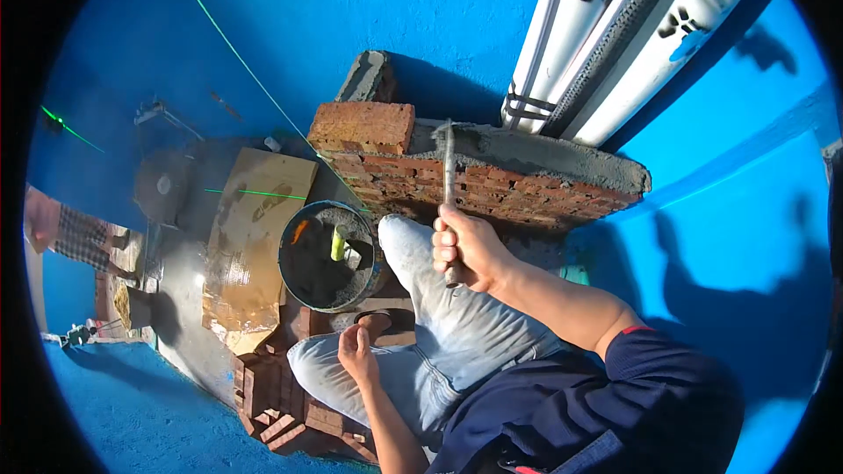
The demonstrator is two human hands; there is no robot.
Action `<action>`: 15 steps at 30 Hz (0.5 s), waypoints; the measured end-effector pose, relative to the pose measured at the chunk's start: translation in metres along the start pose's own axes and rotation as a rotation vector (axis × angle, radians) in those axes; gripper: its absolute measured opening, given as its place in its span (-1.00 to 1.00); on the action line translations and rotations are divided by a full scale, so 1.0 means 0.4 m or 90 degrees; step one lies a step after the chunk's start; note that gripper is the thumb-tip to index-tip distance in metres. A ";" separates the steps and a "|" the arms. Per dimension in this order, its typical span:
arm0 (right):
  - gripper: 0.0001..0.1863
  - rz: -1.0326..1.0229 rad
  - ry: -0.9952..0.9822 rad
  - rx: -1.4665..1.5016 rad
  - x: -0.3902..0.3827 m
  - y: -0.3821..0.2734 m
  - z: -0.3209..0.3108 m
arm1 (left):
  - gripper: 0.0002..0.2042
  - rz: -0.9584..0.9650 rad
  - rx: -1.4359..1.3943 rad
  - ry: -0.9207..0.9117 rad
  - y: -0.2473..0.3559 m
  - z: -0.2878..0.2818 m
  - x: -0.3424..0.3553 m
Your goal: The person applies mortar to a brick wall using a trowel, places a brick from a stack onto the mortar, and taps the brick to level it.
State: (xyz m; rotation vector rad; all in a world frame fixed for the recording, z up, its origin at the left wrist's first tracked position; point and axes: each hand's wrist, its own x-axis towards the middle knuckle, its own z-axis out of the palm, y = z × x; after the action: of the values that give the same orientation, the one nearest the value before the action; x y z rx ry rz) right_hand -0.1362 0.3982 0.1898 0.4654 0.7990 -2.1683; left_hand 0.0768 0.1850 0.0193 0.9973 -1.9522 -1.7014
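My right hand [465, 246] grips a long, narrow, mortar-stained tool [450, 171], its upper end over the wet mortar on a low brick wall [492, 184]. A loose-looking orange brick [360, 127] sits on the wall's left end, beside that mortar. My left hand [356, 351] is by my bent knee, its fingers loosely bent and apart, with nothing visible in it. Left of my legs stands a round bucket [307, 272] of grey mortar, with a green-handled tool [338, 246] standing in it.
White pipes [562, 35] lean on the blue wall behind the brickwork. A cardboard sheet [241, 272] lies left of the bucket, stacked bricks [263, 386] below it. Green lines cross the wall and floor. Another person in checked clothing [79, 233] is at the far left.
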 end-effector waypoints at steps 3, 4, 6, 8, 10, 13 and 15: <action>-0.66 -0.004 -0.028 -0.066 0.043 0.032 0.055 | -0.84 -0.002 0.000 0.002 -0.019 -0.002 0.006; -0.65 -0.020 -0.056 -0.086 0.065 0.044 0.060 | -0.84 0.001 0.007 0.001 -0.017 0.004 0.005; -0.62 -0.070 -0.032 -0.049 0.113 0.082 0.073 | -0.84 -0.015 -0.007 0.001 -0.002 0.009 -0.001; -0.56 -0.090 -0.020 -0.122 0.136 0.093 0.093 | -0.83 -0.009 -0.020 0.009 -0.020 0.002 0.005; -0.55 -0.087 0.026 -0.200 0.124 0.097 0.119 | -0.83 -0.011 -0.020 0.007 -0.035 -0.012 0.006; -0.57 -0.125 -0.003 -0.233 0.110 0.102 0.108 | -0.83 -0.014 -0.008 -0.003 -0.024 -0.001 0.006; -0.58 -0.200 -0.095 -0.197 0.098 0.113 0.073 | -0.84 -0.012 0.005 -0.002 -0.019 0.008 0.003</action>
State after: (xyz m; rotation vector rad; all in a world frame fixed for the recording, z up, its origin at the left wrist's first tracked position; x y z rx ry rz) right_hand -0.1287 0.3346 0.1721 0.0197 1.1608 -2.2726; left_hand 0.0758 0.1863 0.0111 1.0189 -1.9583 -1.7080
